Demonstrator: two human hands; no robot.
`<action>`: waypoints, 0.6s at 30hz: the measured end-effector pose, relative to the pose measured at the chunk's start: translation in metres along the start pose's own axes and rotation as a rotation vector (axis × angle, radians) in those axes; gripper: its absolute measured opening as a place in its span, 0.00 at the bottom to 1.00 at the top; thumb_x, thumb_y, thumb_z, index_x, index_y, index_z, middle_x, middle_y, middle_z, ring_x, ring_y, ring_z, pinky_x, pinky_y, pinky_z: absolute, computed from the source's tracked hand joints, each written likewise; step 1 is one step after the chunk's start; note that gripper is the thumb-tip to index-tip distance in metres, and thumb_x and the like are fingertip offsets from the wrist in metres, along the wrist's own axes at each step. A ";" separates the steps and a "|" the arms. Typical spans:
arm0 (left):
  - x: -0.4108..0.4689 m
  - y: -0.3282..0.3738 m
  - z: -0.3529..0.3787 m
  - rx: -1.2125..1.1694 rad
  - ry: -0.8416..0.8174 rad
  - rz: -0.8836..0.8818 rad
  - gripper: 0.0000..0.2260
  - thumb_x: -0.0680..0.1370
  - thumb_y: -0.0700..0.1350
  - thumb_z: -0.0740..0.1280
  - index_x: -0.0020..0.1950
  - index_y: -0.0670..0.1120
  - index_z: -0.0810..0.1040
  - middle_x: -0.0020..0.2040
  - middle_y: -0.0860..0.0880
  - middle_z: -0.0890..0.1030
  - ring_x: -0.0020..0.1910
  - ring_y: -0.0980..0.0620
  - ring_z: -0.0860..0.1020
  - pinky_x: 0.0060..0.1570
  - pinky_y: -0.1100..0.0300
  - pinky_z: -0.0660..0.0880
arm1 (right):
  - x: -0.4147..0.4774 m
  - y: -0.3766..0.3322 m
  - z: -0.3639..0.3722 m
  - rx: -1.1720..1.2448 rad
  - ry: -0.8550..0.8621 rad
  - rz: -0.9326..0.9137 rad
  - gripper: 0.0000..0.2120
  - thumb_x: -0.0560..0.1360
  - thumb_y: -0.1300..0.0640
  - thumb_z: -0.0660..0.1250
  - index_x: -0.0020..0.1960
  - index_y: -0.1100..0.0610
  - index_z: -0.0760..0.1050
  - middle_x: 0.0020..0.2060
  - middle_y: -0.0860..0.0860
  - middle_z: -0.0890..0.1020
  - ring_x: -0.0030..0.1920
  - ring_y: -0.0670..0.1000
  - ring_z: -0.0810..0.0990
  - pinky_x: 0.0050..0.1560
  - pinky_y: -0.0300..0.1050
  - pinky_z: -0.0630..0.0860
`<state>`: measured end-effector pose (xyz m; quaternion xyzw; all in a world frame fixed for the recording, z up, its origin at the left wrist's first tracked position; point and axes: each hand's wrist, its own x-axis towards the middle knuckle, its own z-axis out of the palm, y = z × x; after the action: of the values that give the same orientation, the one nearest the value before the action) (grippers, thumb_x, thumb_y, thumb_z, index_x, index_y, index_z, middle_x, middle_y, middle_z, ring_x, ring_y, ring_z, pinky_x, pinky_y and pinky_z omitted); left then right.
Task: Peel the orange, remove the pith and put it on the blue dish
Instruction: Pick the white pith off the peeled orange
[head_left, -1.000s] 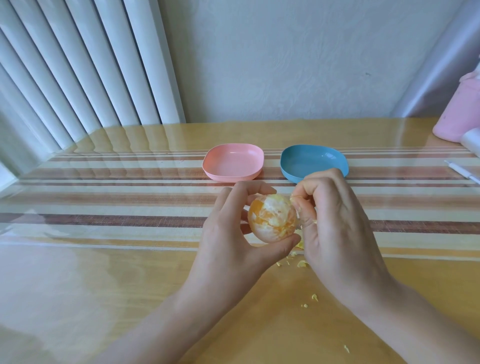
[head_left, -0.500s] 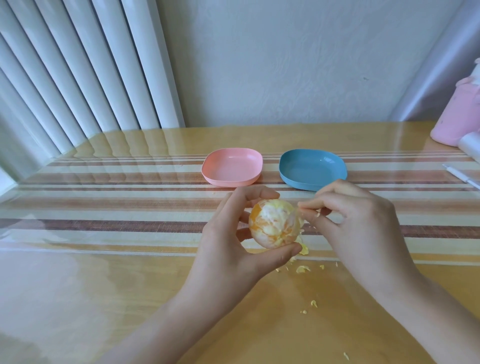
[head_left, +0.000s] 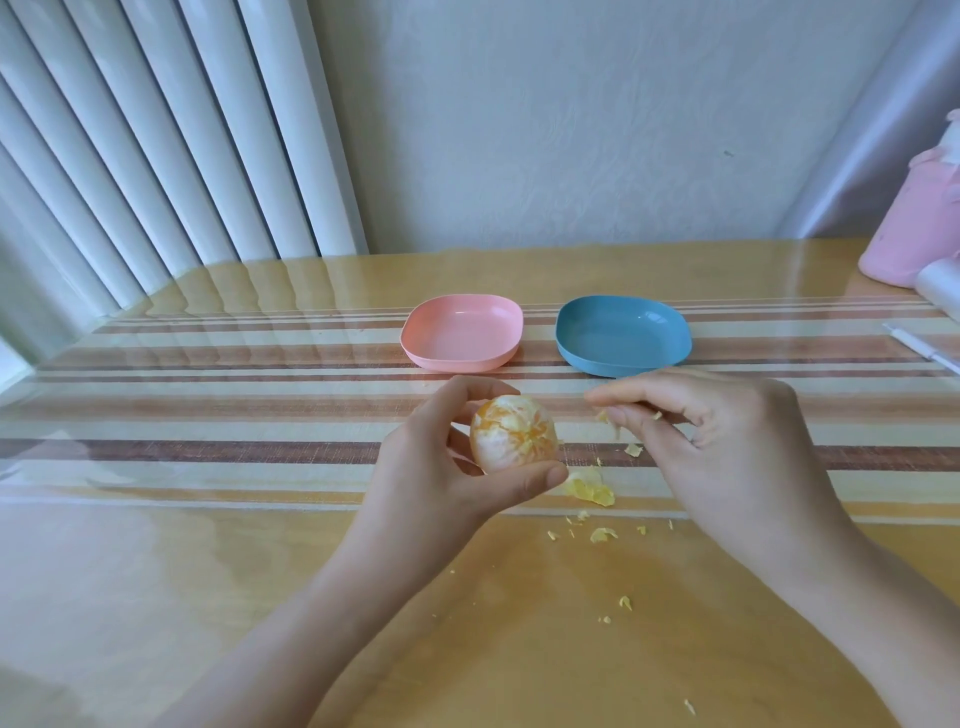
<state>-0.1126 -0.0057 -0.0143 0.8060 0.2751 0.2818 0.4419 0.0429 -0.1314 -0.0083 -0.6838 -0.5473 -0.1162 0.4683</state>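
**Head view.** L hand grips the orange btwn thumb (below) & fingers (above), close over the table. The fruit is peeled, w/ white pith patches on it. R hand is just right of the orange & apart from it, fingers curled, thumb & forefinger pinching a pith shred. Pith scraps lie on the table below & nearer than the hands. Blue dish sits just beyond the R hand. Pink dish is beside it at left, a gap btwn them. The widest stretch of table lies left of the L hand, up to the blinds. At the right edge are a pink container & a white stick.
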 end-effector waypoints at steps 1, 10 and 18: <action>0.001 -0.001 -0.001 0.004 -0.004 -0.003 0.27 0.57 0.63 0.80 0.52 0.60 0.77 0.46 0.61 0.80 0.41 0.55 0.81 0.44 0.54 0.81 | 0.001 0.002 0.000 -0.010 -0.022 0.001 0.11 0.73 0.69 0.71 0.49 0.55 0.84 0.38 0.44 0.84 0.45 0.38 0.81 0.43 0.25 0.73; 0.001 -0.004 0.000 0.047 -0.075 -0.031 0.23 0.61 0.58 0.80 0.53 0.60 0.77 0.46 0.57 0.81 0.43 0.55 0.81 0.45 0.55 0.80 | 0.004 0.003 -0.005 -0.028 -0.170 0.001 0.11 0.72 0.61 0.54 0.34 0.54 0.71 0.31 0.45 0.74 0.34 0.45 0.71 0.32 0.33 0.64; 0.000 -0.003 0.000 0.053 -0.086 -0.026 0.22 0.62 0.57 0.80 0.53 0.61 0.77 0.47 0.57 0.81 0.43 0.55 0.81 0.45 0.58 0.80 | 0.004 0.008 -0.003 0.023 -0.138 0.009 0.18 0.75 0.49 0.54 0.30 0.57 0.61 0.26 0.48 0.64 0.30 0.50 0.65 0.31 0.42 0.62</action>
<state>-0.1135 -0.0046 -0.0167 0.8251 0.2736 0.2338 0.4355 0.0526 -0.1312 -0.0080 -0.6871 -0.5765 -0.0604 0.4380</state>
